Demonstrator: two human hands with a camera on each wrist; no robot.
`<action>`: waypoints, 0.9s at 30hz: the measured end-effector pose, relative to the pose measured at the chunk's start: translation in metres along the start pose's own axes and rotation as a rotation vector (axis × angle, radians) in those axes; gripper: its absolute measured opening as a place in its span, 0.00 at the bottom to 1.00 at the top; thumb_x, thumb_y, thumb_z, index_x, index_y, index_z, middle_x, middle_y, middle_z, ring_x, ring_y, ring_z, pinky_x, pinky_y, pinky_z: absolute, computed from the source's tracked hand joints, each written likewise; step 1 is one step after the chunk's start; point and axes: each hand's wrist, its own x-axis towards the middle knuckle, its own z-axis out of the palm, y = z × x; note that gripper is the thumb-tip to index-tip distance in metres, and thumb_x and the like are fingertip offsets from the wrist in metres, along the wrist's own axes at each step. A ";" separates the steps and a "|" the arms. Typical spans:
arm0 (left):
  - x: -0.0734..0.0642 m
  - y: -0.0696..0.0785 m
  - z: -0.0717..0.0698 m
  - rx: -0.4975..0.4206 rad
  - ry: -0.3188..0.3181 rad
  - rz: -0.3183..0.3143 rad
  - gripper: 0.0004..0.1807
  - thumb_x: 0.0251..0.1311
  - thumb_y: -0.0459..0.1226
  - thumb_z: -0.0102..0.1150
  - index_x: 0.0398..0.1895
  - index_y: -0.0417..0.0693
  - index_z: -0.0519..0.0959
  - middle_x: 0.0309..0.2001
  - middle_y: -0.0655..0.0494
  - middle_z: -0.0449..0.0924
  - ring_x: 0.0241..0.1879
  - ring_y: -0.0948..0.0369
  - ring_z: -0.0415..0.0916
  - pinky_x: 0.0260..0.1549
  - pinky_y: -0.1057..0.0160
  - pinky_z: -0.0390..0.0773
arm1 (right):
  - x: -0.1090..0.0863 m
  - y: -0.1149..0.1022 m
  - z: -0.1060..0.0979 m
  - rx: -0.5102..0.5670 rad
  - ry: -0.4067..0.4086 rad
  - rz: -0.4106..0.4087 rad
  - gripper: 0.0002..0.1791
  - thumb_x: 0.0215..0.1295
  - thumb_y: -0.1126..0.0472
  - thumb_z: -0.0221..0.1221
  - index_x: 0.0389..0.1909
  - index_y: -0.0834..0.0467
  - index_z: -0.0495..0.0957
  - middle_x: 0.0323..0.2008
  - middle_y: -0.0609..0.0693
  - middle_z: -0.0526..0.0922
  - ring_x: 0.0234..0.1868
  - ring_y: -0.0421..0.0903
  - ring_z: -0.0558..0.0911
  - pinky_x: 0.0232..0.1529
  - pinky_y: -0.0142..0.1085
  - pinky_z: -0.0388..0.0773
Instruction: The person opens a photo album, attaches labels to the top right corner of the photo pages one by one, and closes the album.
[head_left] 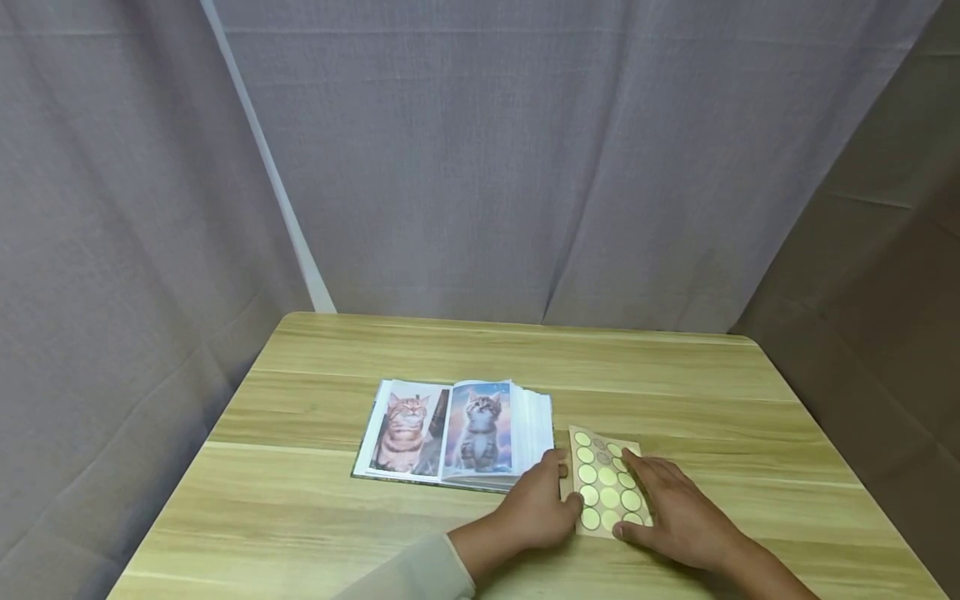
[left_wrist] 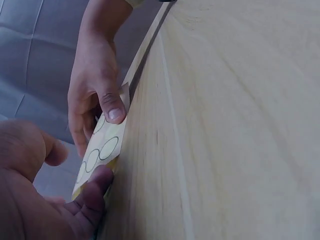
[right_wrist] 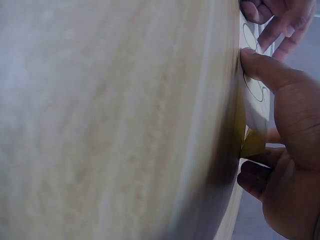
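Observation:
A sheet of round yellow stickers [head_left: 609,497] lies at a slight tilt on the table, right of an open photo album [head_left: 480,429]. My right hand [head_left: 678,517] grips the sheet's right side. In the right wrist view, its thumb [right_wrist: 257,62] lies over the face and its other fingers are behind the edge. At the left edge is my left hand [head_left: 536,504], its thumb touching the border and its fingertips beside it. A yellow folded corner [right_wrist: 254,144] shows near my right fingers. Two spots in the upper middle of the sheet look duller than the other circles.
The album's pages show two cat pictures. Both lie on a light wood-grain table [head_left: 300,417] with rounded back corners. Grey curtains [head_left: 450,167] hang behind and at both sides, with a pale gap at the left.

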 end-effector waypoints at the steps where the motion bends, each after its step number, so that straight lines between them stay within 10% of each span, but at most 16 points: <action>1: 0.000 0.000 0.001 -0.011 0.007 -0.009 0.34 0.64 0.40 0.62 0.71 0.38 0.64 0.54 0.49 0.83 0.56 0.55 0.79 0.58 0.57 0.76 | 0.000 0.000 0.000 0.005 0.002 0.000 0.58 0.50 0.35 0.75 0.74 0.65 0.63 0.65 0.61 0.74 0.67 0.61 0.70 0.62 0.60 0.70; 14: 0.005 0.003 0.005 -0.241 0.091 -0.013 0.32 0.66 0.39 0.65 0.70 0.40 0.67 0.40 0.65 0.83 0.32 0.70 0.78 0.37 0.65 0.78 | -0.001 -0.003 0.003 0.019 0.020 -0.046 0.60 0.45 0.41 0.79 0.76 0.61 0.62 0.67 0.55 0.72 0.69 0.54 0.68 0.62 0.55 0.73; 27: 0.004 0.008 0.005 -0.504 0.006 0.059 0.16 0.65 0.28 0.62 0.55 0.43 0.78 0.31 0.64 0.79 0.26 0.70 0.79 0.26 0.70 0.81 | 0.000 -0.013 -0.001 0.094 0.082 -0.078 0.55 0.51 0.40 0.77 0.76 0.55 0.63 0.68 0.54 0.70 0.70 0.54 0.66 0.59 0.58 0.75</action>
